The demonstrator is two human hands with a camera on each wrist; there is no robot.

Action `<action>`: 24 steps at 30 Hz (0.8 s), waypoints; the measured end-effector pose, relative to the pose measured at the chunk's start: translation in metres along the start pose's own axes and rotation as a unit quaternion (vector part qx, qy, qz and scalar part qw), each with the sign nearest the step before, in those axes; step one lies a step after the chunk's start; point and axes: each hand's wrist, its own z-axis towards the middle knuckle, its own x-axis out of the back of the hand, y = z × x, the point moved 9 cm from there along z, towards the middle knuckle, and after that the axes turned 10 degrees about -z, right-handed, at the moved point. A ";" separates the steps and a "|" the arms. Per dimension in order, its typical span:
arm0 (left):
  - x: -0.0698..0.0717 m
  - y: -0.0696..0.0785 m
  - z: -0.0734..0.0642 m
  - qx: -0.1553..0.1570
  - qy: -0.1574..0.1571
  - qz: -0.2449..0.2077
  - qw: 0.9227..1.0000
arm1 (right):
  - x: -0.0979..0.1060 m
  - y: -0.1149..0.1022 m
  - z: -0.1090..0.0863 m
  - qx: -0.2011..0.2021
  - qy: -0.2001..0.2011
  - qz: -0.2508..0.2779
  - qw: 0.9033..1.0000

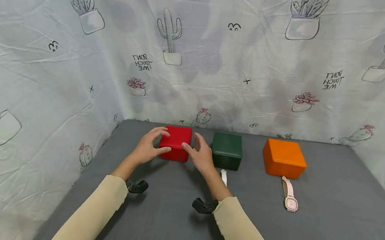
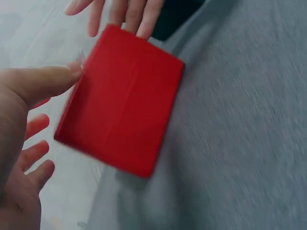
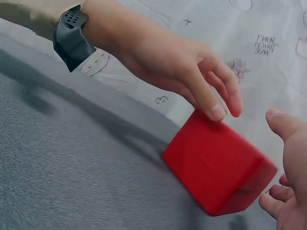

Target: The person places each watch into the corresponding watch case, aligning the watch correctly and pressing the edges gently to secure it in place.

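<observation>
Red box [image 1: 177, 141] near table [image 1: 169, 218] far edge is flanked by left hand [image 1: 147, 146] and right hand [image 1: 203, 156], fingers apart; grasp or release judged underway; matched finger motion needed.

We are looking at a little nook with cloth sides, a bit like a blanket tent around a table. The back wall [image 1: 199, 51] is pale cloth, and we know because it has wrinkles and folds like a bed sheet. More cloth hangs on the left side [image 1: 43, 82] and the right side [image 1: 382, 169]. We can see drawings of a potted cactus [image 1: 172, 58], a pink plant [image 1: 136, 84] and others, and some words [image 1: 333, 80] look backward. The gray table [image 1: 341, 235] is wide and flat and meets the back cloth. We cannot tell if this is in a home, an office or a shop.
</observation>
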 end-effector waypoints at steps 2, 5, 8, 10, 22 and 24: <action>-0.002 0.008 0.003 -0.008 0.002 0.003 1.000 | 0.006 -0.007 -0.002 0.017 0.001 -0.011 1.000; -0.009 0.020 0.008 -0.013 -0.008 -0.003 1.000 | 0.020 -0.015 -0.005 0.035 0.009 -0.020 0.999; -0.019 0.032 0.015 -0.014 -0.021 -0.021 0.999 | 0.037 -0.019 -0.008 0.044 0.023 -0.016 0.999; -0.025 0.038 0.019 -0.014 -0.027 -0.031 0.999 | 0.048 -0.021 -0.010 0.051 0.034 -0.012 0.998; -0.074 0.065 0.042 -0.044 -0.080 -0.073 0.993 | 0.106 -0.017 -0.016 0.047 0.084 -0.077 0.992; -0.081 0.069 0.045 -0.043 -0.091 -0.080 0.992 | 0.114 -0.014 -0.017 0.044 0.098 -0.100 0.989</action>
